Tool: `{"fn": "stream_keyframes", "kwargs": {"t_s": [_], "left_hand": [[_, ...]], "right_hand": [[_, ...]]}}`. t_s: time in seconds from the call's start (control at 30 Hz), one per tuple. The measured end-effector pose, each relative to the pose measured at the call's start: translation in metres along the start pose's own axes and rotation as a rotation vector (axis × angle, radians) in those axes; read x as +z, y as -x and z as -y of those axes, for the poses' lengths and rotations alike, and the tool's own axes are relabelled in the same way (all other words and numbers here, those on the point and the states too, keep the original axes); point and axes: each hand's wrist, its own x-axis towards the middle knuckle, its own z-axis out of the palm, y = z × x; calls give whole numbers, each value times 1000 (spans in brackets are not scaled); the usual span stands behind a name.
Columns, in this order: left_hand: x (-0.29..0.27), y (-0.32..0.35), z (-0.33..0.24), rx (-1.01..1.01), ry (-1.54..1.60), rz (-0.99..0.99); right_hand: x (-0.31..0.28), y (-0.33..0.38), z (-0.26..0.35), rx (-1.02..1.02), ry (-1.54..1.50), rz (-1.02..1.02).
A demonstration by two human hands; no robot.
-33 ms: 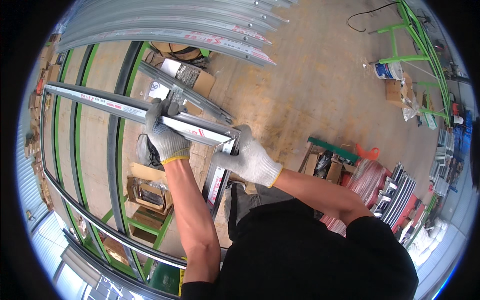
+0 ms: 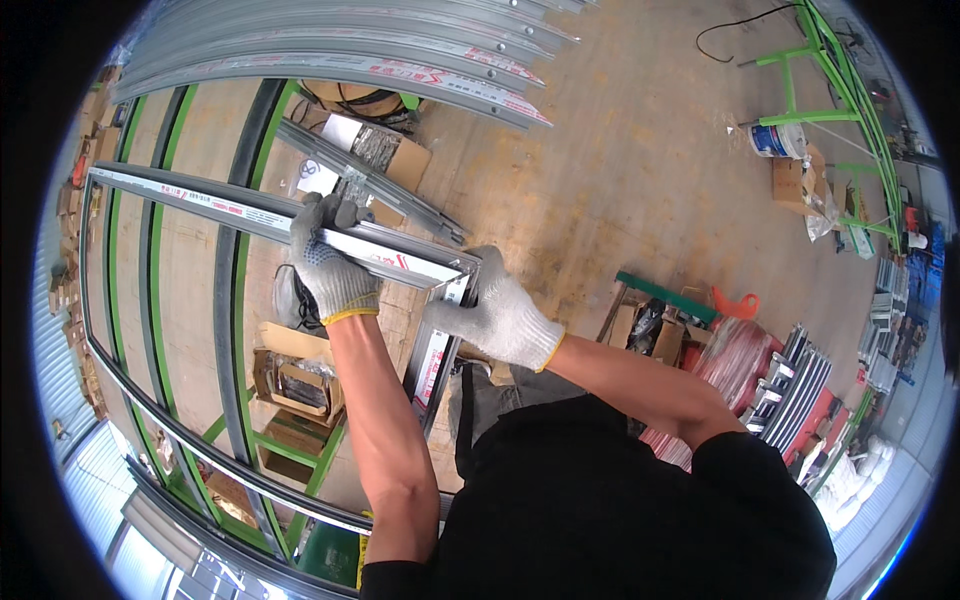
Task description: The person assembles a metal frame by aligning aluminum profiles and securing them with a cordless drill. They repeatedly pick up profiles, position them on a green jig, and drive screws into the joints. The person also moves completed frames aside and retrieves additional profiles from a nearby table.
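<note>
A large rectangular metal frame [image 2: 200, 200] with printed protective film lies over the green rack. My left hand [image 2: 328, 255], in a grey-white knit glove with a yellow cuff, wraps round its far bar, fingers over the top edge. At the frame's near right corner, where the far bar meets the right side bar [image 2: 432, 365], my right hand [image 2: 497, 315] grips from the outside. Its thumb lies across the side bar just below the corner, and its fingers curl behind the end. The two bars look joined at a mitred seam.
Green rack bars with black strips [image 2: 235, 260] run beneath the frame. Long grey profiles [image 2: 330, 65] are stacked beyond it. Cardboard boxes [image 2: 300, 385] sit low between the rack bars. At right are a white bucket [image 2: 777, 140], another green rack [image 2: 850, 90] and a film-wrapped bundle [image 2: 735, 365].
</note>
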Motion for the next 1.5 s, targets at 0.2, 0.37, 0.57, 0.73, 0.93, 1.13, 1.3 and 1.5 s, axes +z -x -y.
{"fn": "stream_keyframes", "kwargs": {"t_s": [0.2,0.37,0.57,0.73,0.93,1.13,1.3,1.5], "left_hand": [[-3,-3,-4,-28,-119,-25],[-25,15,-26,-47,-375,4],[-106,131,-144,266,-666,-90],[-185,230,-240,675,-643,-491],[-294,278,-256,688,-561,-814],[-335,264,-207,364,-403,-361],[-325,250,-171,76,-59,-118],[-319,251,-162,-34,39,34]], "right_hand": [[-10,-1,3,44,95,12],[-5,-2,-6,-222,68,-141],[-17,19,-25,29,-514,29],[28,63,-56,211,-418,404],[150,138,-88,375,-202,935],[238,207,-109,650,-722,984],[274,222,-113,723,-921,673],[286,230,-107,596,-889,422]]}}
